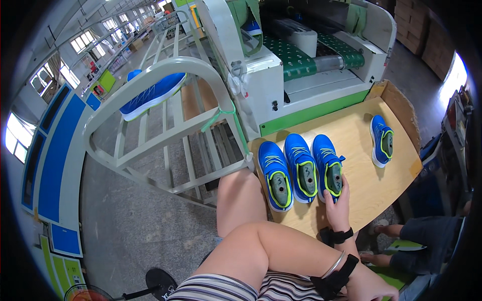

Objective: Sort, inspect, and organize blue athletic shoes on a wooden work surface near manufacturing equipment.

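Note:
Three blue sneakers stand side by side on a light wooden board [359, 118], toes pointing away from me. Each has lime-green collar trim, a white sole and a dark grey-green last inside. My right hand [339, 204] wraps round the heel of the rightmost sneaker [326, 150], thumb on its left side. Next to it are the middle sneaker [297, 145] and the left sneaker [270, 153], both untouched. A separate fourth sneaker [377, 128] sits farther right. My left hand [369, 287] is low at the lower right, beyond a crossed wrist with a bracelet; its fingers are mostly out of sight.
A white machine [266, 85] with green perforated belts [296, 65] stands behind the board. To the left, a grey metal rack [150, 145] carries another blue sneaker [153, 93]. Cardboard [399, 103] edges the board's right side. Another person's legs [422, 246] are at right.

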Motion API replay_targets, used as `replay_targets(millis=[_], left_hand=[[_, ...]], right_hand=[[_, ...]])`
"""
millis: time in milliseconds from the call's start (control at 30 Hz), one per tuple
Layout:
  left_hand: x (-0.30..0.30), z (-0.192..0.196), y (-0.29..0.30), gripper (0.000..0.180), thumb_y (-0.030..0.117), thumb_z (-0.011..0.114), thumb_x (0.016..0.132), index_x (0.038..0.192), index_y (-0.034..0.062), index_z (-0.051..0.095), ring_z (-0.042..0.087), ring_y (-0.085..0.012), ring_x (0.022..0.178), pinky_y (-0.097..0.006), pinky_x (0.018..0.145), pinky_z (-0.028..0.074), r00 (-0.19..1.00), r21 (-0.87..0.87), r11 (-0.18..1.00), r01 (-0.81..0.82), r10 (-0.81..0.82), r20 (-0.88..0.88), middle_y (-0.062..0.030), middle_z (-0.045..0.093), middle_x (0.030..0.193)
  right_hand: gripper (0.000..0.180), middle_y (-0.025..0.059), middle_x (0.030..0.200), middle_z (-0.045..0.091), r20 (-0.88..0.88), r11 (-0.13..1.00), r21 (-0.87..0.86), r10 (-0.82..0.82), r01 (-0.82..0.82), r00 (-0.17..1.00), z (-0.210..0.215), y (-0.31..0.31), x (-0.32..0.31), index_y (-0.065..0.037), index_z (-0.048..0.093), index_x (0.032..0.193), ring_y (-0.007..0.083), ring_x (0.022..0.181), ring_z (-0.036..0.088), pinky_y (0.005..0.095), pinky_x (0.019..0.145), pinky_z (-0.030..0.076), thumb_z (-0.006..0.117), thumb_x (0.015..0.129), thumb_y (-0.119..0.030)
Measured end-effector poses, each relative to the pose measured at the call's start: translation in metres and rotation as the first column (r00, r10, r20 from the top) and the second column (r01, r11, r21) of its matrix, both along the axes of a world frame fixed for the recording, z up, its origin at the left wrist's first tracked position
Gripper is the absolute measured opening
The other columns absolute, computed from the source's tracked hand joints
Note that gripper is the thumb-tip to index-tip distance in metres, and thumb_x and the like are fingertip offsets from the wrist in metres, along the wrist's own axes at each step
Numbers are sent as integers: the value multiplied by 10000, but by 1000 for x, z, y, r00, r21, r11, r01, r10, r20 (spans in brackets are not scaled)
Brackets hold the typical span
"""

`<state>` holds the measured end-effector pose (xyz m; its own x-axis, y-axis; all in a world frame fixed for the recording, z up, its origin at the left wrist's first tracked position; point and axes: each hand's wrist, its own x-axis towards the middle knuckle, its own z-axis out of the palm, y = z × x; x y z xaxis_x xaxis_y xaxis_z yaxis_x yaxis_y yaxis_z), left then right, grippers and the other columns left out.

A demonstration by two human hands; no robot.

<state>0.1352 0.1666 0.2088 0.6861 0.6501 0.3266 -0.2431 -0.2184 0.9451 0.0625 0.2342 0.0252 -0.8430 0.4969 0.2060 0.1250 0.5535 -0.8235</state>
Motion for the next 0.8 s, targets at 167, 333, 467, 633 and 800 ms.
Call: replay_targets(millis=[167, 333, 467, 633, 800], left_hand=[[23, -18, 8, 934, 355, 824, 883, 1578, 47, 282, 562, -185, 868, -331, 781, 484, 919, 54, 998, -30, 7, 395, -56, 580, 932], [11, -11, 4, 920, 340, 837, 869, 1587, 92, 319, 539, -170, 959, -317, 816, 471, 966, 199, 967, -162, 114, 231, -77, 560, 1067], [8, -19, 5, 889, 362, 847, 855, 1570, 123, 376, 557, -199, 1017, -332, 854, 479, 996, 116, 993, -25, 14, 92, -108, 570, 1159], [9, -17, -6, 857, 376, 855, 844, 1543, 119, 431, 574, -190, 961, -332, 821, 490, 938, 150, 967, -205, 150, 313, -83, 616, 1093], [-5, -8, -4, 878, 368, 868, 832, 1542, 113, 420, 565, -183, 1049, -326, 889, 490, 989, 132, 989, -66, 47, 140, -91, 593, 1199]], right_hand=[[696, 255, 1505, 415, 15, 1000, -13, 21, -21, 1000, 0, -3, 0, 19, 312, 1531, 380, 1404, 410, 429, 1178, 320, 658, 945, -132], [696, 255, 1510, 411, 3, 1000, 2, 10, -10, 1000, 2, -3, 0, 18, 308, 1533, 380, 1410, 403, 429, 1181, 314, 654, 948, -132], [693, 255, 1512, 411, -17, 1000, -18, -6, 6, 1000, -3, -5, 0, 21, 310, 1532, 380, 1411, 403, 429, 1181, 314, 654, 951, -136], [693, 256, 1511, 412, -15, 1000, -16, 7, -7, 1000, -2, -3, 0, 21, 310, 1533, 384, 1407, 410, 430, 1179, 318, 655, 952, -135], [693, 255, 1511, 414, -11, 1000, -4, -10, 10, 1000, -3, -2, 0, 17, 311, 1533, 380, 1407, 412, 430, 1178, 320, 655, 951, -135]])
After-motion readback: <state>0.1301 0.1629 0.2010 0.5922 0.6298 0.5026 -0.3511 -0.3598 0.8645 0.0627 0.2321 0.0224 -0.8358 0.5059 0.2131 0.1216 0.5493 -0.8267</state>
